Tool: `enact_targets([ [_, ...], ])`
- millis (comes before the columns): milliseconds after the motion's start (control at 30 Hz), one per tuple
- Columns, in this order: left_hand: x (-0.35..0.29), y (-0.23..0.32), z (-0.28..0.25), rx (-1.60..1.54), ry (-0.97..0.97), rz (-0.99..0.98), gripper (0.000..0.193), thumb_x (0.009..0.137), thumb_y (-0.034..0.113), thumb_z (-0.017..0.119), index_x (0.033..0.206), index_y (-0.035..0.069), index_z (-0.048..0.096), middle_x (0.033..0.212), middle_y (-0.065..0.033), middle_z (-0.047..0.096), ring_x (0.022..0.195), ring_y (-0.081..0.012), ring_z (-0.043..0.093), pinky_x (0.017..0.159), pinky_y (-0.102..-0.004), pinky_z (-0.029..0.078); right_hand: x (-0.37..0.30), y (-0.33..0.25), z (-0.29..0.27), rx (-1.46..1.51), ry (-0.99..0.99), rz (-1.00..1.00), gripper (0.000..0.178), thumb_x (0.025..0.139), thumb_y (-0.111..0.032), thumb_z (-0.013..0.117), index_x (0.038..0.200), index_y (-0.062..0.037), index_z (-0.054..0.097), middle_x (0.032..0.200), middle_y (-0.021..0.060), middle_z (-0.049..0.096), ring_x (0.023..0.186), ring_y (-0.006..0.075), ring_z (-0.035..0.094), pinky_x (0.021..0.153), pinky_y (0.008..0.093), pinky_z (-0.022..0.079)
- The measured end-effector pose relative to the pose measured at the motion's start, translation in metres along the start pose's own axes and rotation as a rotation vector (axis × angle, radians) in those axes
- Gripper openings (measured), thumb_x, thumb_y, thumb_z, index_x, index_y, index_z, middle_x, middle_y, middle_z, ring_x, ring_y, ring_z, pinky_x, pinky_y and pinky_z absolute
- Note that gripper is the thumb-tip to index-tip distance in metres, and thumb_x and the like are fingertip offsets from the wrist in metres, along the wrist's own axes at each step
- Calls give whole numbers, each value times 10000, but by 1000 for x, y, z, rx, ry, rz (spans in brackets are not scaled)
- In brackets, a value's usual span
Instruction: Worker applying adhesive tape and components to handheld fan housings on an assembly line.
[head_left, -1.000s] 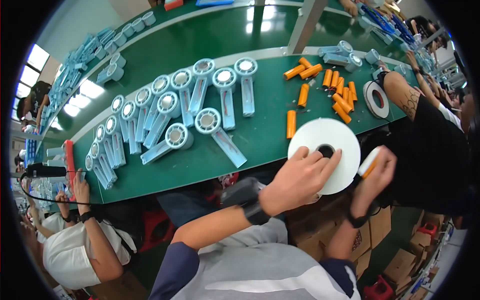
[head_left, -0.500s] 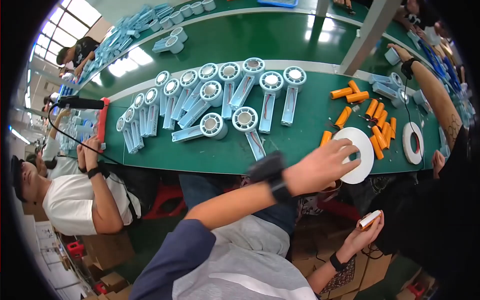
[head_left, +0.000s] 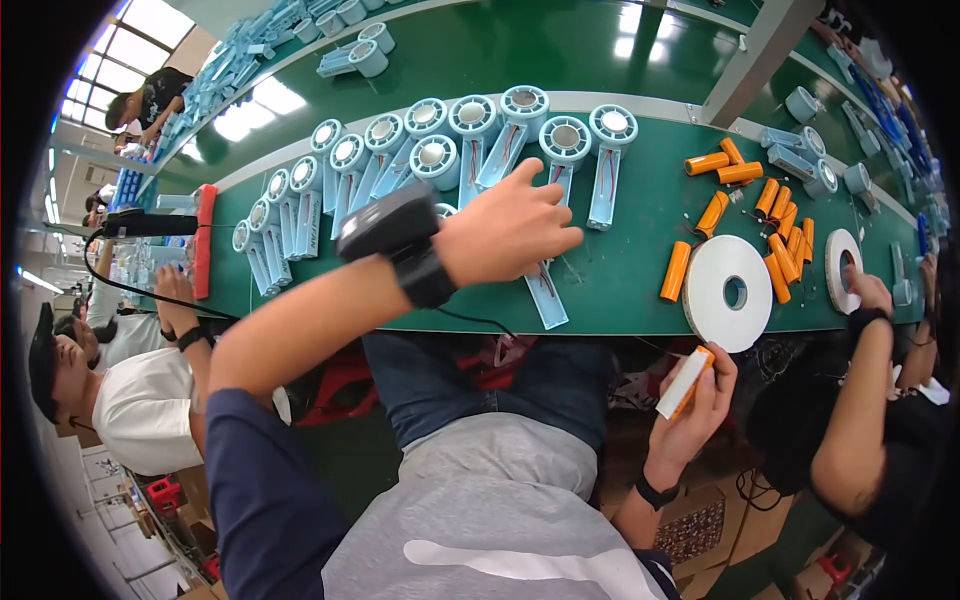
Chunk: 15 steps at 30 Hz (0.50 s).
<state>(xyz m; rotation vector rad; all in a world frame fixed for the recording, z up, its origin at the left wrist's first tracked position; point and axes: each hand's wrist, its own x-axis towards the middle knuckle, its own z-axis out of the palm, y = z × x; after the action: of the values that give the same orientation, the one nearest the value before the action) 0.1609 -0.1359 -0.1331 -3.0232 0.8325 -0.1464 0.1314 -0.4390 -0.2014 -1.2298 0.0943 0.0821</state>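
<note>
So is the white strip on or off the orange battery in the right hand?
On: the white strip lies along the orange battery in the right hand, with orange showing beside it.

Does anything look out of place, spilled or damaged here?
Nothing looks spilled or damaged. The large white roll seems to jut past the front edge of the table, and the orange cells lie jumbled, unlike the roughly lined-up blue fan housings.

Seeing a green bench point(head_left: 632, 290) now, crowded with pale-blue fan housings point(head_left: 604, 190) through the middle! Swinging right: orange cylinders point(head_left: 676, 270) scattered about, a big white roll point(head_left: 708, 305) at the near edge
</note>
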Motion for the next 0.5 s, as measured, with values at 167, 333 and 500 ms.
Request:
enact_targets([
  [167, 14, -3, 18, 129, -276, 143, 222, 750, 189, 751, 892, 108, 600, 859, -14, 610, 983, -195, 617, 791, -381, 483, -11, 5, 35, 49, -21, 51, 260, 1045, -190, 493, 1258, -42, 525, 919, 78, 624, 735, 105, 578, 602, 207, 449],
  [333, 2, -2, 33, 123, -220, 291, 115, 777, 148, 672, 818, 89, 582, 702, -13, 589, 887, -185, 644, 657, -336, 503, -11, 36, 105, 170, -7, -27, 284, 1061, -204, 489, 1300, -50, 480, 974, 74, 623, 717, 108, 581, 592, 202, 448],
  [500, -15, 11, 27, 143, -164, 186, 107, 756, 146, 669, 792, 80, 593, 661, -17, 608, 853, -201, 654, 754, -377, 520, 5, 46, 122, 250, 71, -97, 322, 1061, -205, 500, 1336, -55, 429, 1023, 79, 610, 702, 115, 572, 602, 218, 471],
])
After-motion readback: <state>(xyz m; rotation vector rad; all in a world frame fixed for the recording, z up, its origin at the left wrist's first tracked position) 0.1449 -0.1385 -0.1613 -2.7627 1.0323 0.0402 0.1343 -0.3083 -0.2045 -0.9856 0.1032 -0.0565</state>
